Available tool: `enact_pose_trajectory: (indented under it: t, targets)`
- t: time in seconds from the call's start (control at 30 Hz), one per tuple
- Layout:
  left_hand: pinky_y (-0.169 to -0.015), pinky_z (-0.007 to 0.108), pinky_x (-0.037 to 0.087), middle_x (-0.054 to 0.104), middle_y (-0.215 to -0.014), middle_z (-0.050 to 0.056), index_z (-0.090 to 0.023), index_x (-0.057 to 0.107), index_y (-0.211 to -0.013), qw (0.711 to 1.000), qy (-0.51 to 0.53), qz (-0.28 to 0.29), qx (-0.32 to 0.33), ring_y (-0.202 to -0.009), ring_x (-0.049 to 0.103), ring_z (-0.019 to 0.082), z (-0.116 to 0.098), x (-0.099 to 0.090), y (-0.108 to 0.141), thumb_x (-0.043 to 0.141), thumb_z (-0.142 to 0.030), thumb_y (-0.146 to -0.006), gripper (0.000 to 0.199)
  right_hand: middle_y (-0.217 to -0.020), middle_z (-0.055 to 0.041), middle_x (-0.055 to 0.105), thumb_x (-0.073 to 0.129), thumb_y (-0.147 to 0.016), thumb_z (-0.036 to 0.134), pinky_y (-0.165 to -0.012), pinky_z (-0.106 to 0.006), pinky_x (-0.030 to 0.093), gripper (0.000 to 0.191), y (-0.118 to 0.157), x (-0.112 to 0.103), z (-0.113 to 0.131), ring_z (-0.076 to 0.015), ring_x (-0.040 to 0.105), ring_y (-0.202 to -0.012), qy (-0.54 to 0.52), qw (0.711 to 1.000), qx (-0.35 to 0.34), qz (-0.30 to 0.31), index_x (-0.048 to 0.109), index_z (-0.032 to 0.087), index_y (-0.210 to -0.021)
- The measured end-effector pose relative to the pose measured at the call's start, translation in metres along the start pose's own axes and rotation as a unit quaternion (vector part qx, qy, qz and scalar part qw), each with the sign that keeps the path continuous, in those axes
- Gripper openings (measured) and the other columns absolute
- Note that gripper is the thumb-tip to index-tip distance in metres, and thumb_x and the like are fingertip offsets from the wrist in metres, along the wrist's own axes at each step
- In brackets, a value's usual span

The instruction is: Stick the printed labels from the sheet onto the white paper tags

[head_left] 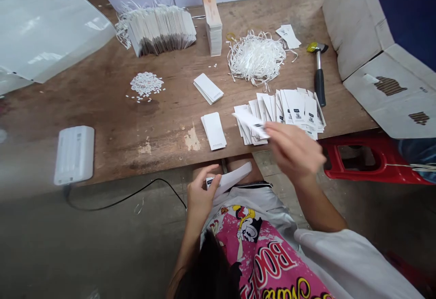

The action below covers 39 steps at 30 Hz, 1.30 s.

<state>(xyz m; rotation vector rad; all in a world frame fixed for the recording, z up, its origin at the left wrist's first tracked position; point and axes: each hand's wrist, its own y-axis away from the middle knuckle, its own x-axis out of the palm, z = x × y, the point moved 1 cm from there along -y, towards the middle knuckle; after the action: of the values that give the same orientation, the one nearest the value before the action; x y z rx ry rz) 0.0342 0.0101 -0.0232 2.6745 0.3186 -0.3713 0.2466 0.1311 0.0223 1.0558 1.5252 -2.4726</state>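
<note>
My left hand, below the table's front edge, pinches the end of a white paper tag with a dark printed mark. Over the right side of the table, my right hand holds another white tag, slightly blurred. Beneath and behind that hand spreads a loose pile of white printed tags. Two small stacks of tags, one nearer and one farther, lie left of the pile. Behind the pile is a tangled heap of white strings.
Strung tags stand in a row at the back, beside a tall tag stack. Small white pieces form a heap. A hammer lies near a cardboard box. A white power bank trails a black cable. A red stool stands right.
</note>
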Motion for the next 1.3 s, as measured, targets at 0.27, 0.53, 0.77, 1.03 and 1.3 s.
enact_pose_trajectory:
  t: [0.27, 0.53, 0.77, 1.03, 1.3]
  targets:
    - [-0.049, 0.018, 0.040, 0.063, -0.062, -0.001, -0.015, 0.066, -0.068, 0.982, 0.174, 0.039, -0.067, -0.052, 0.053, 0.010, 0.002, 0.002, -0.003, 0.073, -0.039, -0.070, 0.026, -0.131, -0.0071, 0.061, 0.068, -0.083, 0.020, -0.103, -0.051, 0.046, 0.032, 0.027, -0.061, -0.036, -0.0287, 0.053, -0.126, 0.116, 0.978, 0.155, 0.079, 0.066, 0.027, -0.114]
    - [-0.058, 0.021, 0.046, 0.069, -0.068, 0.003, -0.015, 0.069, -0.070, 0.988, 0.147, 0.049, -0.009, -0.061, 0.060, 0.013, -0.015, 0.018, 0.003, 0.073, -0.041, -0.073, 0.026, -0.109, -0.0068, 0.070, 0.058, -0.090, 0.017, -0.089, -0.038, 0.053, 0.032, 0.010, -0.016, 0.073, -0.0195, 0.063, -0.103, -0.231, 0.894, 0.272, 0.270, 0.060, 0.021, -0.121]
    - [-0.057, 0.020, 0.045, 0.067, -0.068, 0.002, -0.016, 0.067, -0.073, 0.965, 0.250, 0.064, -0.043, -0.061, 0.059, 0.012, -0.012, 0.010, 0.008, 0.076, -0.046, -0.070, 0.031, -0.081, -0.0012, 0.071, 0.061, -0.086, 0.016, -0.076, -0.031, 0.048, 0.010, 0.009, 0.003, 0.077, -0.0159, 0.063, -0.079, -0.301, 0.841, 0.361, 0.267, 0.070, 0.021, -0.088]
    - [-0.060, 0.018, 0.043, 0.065, -0.069, 0.001, -0.016, 0.067, -0.070, 0.951, 0.298, 0.076, -0.034, -0.064, 0.057, 0.010, -0.017, 0.014, 0.015, 0.075, -0.040, -0.074, 0.025, -0.085, -0.0051, 0.071, 0.067, -0.082, 0.030, -0.071, -0.029, 0.049, 0.014, 0.025, 0.016, 0.069, -0.0166, 0.064, -0.079, -0.504, 0.665, 0.478, 0.273, 0.072, 0.017, -0.082]
    - [-0.060, 0.020, 0.045, 0.066, -0.071, 0.002, -0.016, 0.068, -0.075, 0.966, 0.251, 0.027, -0.051, -0.064, 0.059, 0.012, -0.016, 0.011, 0.013, 0.073, -0.042, -0.074, 0.026, -0.088, -0.0042, 0.068, 0.065, -0.083, 0.018, -0.076, -0.033, 0.051, 0.006, 0.028, 0.021, 0.088, -0.0174, 0.065, -0.082, -0.300, 0.847, 0.415, 0.141, 0.068, 0.021, -0.088]
